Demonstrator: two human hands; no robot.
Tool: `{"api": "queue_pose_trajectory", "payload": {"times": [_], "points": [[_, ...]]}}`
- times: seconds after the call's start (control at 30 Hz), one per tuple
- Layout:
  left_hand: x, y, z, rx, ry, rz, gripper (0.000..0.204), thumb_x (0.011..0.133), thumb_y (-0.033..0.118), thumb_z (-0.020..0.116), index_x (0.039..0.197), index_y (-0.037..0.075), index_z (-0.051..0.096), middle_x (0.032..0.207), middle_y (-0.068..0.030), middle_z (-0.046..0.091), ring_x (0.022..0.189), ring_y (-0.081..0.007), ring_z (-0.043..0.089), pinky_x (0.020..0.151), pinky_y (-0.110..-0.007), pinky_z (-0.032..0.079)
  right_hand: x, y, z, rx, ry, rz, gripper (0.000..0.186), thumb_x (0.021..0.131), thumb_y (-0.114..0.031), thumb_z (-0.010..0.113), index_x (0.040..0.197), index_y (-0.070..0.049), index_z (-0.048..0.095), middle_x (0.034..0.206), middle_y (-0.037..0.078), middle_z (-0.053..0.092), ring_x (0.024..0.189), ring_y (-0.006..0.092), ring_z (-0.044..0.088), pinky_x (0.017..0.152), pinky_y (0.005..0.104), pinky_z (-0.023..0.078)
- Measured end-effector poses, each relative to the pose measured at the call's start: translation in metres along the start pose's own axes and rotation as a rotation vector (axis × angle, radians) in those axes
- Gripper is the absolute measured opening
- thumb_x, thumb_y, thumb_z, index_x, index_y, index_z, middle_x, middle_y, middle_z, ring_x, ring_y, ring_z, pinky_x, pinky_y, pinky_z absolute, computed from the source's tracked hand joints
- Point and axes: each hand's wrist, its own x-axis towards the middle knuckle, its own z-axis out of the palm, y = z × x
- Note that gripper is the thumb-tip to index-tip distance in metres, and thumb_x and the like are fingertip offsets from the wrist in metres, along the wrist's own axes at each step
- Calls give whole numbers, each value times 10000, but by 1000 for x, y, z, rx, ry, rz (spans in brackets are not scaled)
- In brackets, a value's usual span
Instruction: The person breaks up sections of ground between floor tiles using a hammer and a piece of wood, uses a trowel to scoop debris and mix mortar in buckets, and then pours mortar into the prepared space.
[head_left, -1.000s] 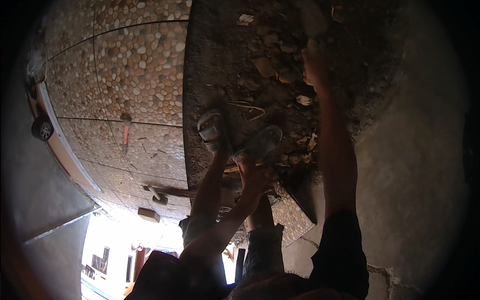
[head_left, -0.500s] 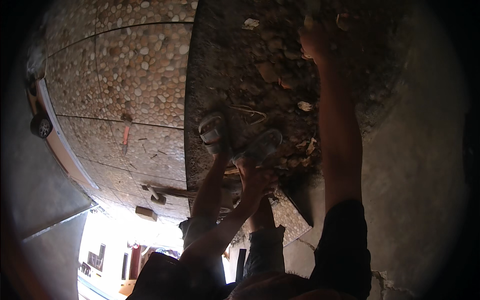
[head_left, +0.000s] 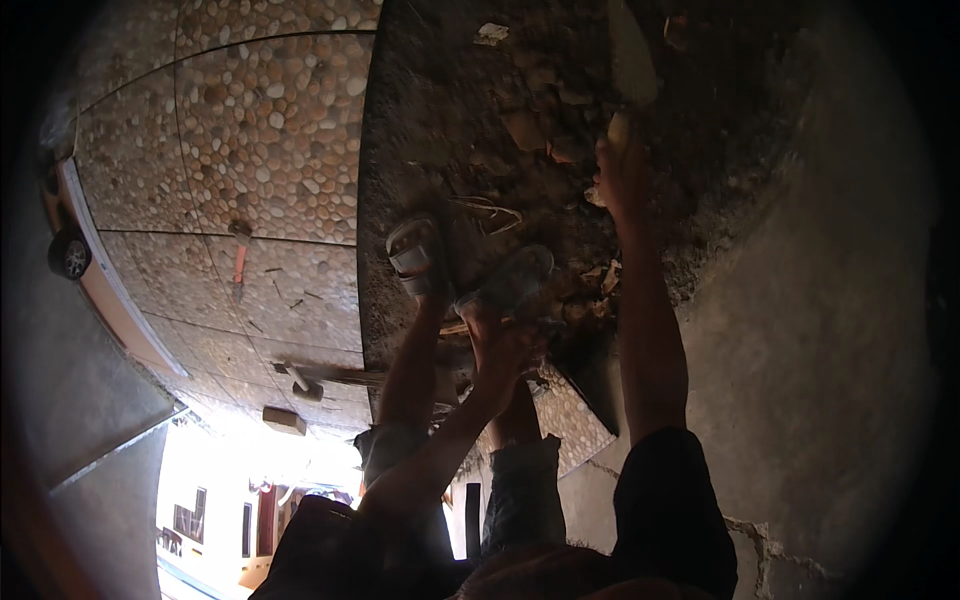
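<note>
In my right hand (head_left: 622, 185) is the handle of a trowel (head_left: 633, 55), its pale long blade pointing away from me over dark, rubble-strewn soil (head_left: 440, 110). The fingers are wrapped round the handle. My left hand (head_left: 508, 357) is low down, by my right shin and ankle, above the soil. Shadow hides its fingers, so what they hold, if anything, does not show. Close by are my sandalled feet, the left sandal (head_left: 413, 258) and the right sandal (head_left: 518, 280). A looped pale cord (head_left: 487, 212) lies just beyond them.
Pebble-faced tiles (head_left: 270, 120) cover the left side; an orange-handled hammer (head_left: 240, 262), a mallet (head_left: 303, 385) and a block (head_left: 284, 420) lie there. A loose pebbled tile (head_left: 565, 420) sits by my right leg. A plain wall (head_left: 800, 330) rises at right. A toy-like car wheel (head_left: 70, 254) shows far left.
My right hand has drawn back toward me with the trowel, bringing its blade into view. My left hand has barely moved. The whole view has shifted slightly.
</note>
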Motion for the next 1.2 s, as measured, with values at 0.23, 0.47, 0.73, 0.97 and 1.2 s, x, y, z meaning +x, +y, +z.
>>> {"api": "queue_pose_trajectory", "payload": {"times": [0.23,0.47,0.73,0.97,1.2], "points": [[-3,8,6,-4,25,-45,399,914,325,563,1202,58,498,1115,-80,596,983,-166,590,815,-314,467,-61,40,-21,-6,-139,-4,511,919,-404,488,1243,-9,458,1128,208,552,1052,342,548,899,441,428],[0,-13,-2,38,-3,-1,362,925,327,543,1173,64,526,1078,-60,603,970,-147,587,811,-313,467,-14,75,-76,-322,-1,-65,465,915,-395,488,1214,-39,516,1187,193,541,1075,384,527,957,443,392],[0,-10,0,93,-3,-54,405,933,352,520,1210,56,506,1112,-65,591,987,-156,580,840,-315,457,-37,69,-53,-460,54,-42,597,897,-519,456,1269,-52,482,1196,201,543,1104,380,523,935,455,407],[-3,-7,1,161,-14,-65,447,938,370,506,1245,47,467,1135,-87,581,1028,-158,559,859,-321,452,48,70,-13,-429,181,-282,572,920,-475,437,1322,-68,434,1231,190,533,1137,356,514,954,453,402],[-1,-14,-1,160,1,-69,492,921,416,524,1232,40,461,1112,-81,578,1037,-159,554,853,-318,454,28,18,-40,-12,147,-18,456,940,-358,441,1295,-74,473,1269,183,513,1170,354,490,985,445,386]]}}
